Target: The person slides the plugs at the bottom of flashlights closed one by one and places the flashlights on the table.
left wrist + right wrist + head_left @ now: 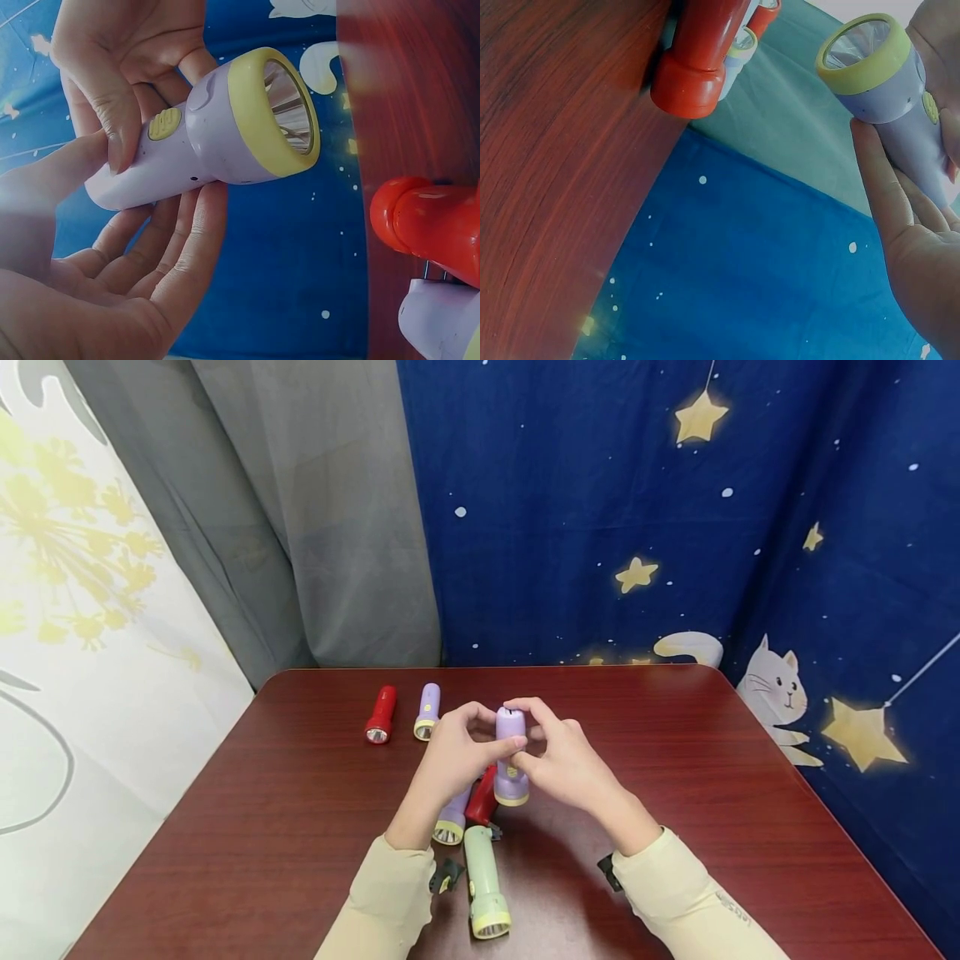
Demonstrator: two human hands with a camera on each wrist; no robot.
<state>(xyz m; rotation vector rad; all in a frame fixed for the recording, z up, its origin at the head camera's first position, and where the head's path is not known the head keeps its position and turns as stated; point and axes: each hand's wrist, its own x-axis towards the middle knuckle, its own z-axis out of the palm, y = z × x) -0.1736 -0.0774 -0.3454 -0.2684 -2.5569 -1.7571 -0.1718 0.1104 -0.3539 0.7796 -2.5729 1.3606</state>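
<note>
Above the table, both hands hold a purple flashlight (pixel 512 787) with a yellow rim and a yellow switch. My left hand (pixel 457 753) grips its body from the left, fingers and thumb around it. From the other side my right hand (pixel 568 762) pinches the body, its index finger at the tail end. In the left wrist view the flashlight (pixel 214 135) lies tilted between the hands, its clear lens facing away from the palms. Below the hands on the table lie another purple flashlight (pixel 452 818), a red flashlight (pixel 483 797) partly hidden, and a pale green flashlight (pixel 484 877).
Farther back on the brown table (pixel 660 718) lie a red flashlight (pixel 383 710) and a small purple flashlight (pixel 429 703). Grey and blue star-patterned curtains (pixel 562 527) hang behind the table's far edge. Metal prongs show beside the purple flashlight (pixel 435 315) in the left wrist view.
</note>
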